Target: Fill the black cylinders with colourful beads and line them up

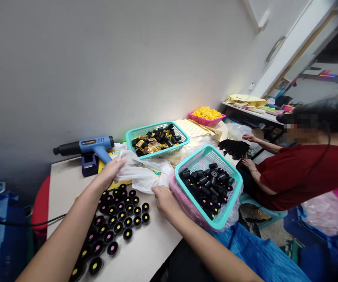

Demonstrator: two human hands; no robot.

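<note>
A white plastic bag (138, 168) stretches between my two hands above the table. My left hand (110, 170) grips its left end, close to the blue heat gun (97, 145). At the bag's lower right edge, my right hand (164, 199) is closed on the plastic. Below them stand many small black cylinders (122, 215) with yellow or pink dots on top, grouped on the tabletop. Beside my right hand sits a turquoise basket (178, 172) of black cylindrical parts (207, 184). Another turquoise basket (129, 137), behind the bag, holds black parts and small orange-brown packets.
A pink basket (207, 121) of yellow pieces stands at the back. On the right, a co-worker in a red shirt (292, 172) handles black pieces (234, 149). A red stool (41, 203) and blue crates (4, 231) are at the left; a cable (24, 224) crosses there.
</note>
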